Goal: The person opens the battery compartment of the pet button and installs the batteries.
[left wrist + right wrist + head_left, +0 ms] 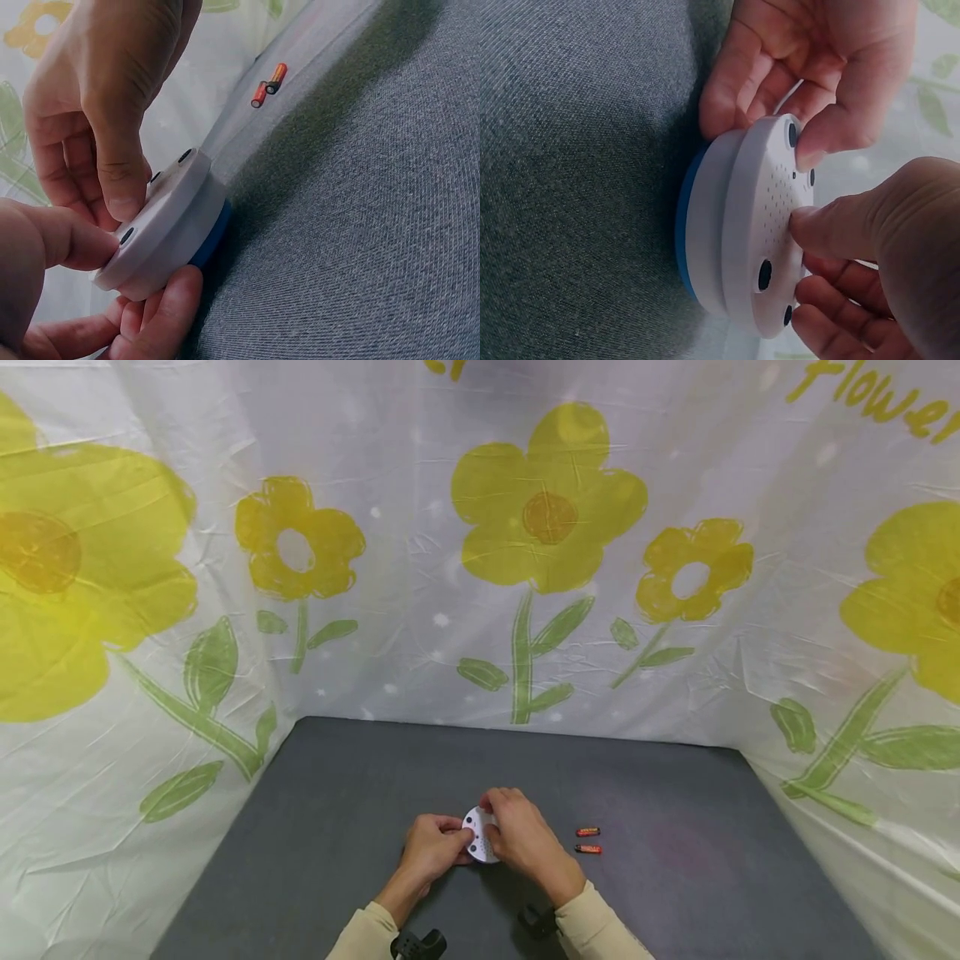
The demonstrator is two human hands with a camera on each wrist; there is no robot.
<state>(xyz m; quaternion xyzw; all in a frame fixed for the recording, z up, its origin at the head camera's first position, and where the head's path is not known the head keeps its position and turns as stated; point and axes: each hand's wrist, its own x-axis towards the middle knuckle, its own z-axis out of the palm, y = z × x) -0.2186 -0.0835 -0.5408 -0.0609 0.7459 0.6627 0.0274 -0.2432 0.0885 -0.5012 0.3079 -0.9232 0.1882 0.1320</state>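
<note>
A round white device (476,822) with a blue band on its underside (214,236) is held low over the grey table, its perforated face with black feet turned up. My left hand (433,850) grips its left edge, thumb on the face and fingers beneath the rim. From the other side, my right hand (527,842) sets its thumb (821,229) against the perforated face, with the fingers curled by the far rim. Part of the face is hidden under the right hand. Two orange-red batteries, one farther (588,832) and one nearer (588,849), lie right of the hands.
Dark grey fabric covers the tabletop (360,777). White curtains (405,610) painted with yellow flowers hang along the back and both sides. Black wrist cameras (418,945) sit on both forearms over beige sleeves (596,927).
</note>
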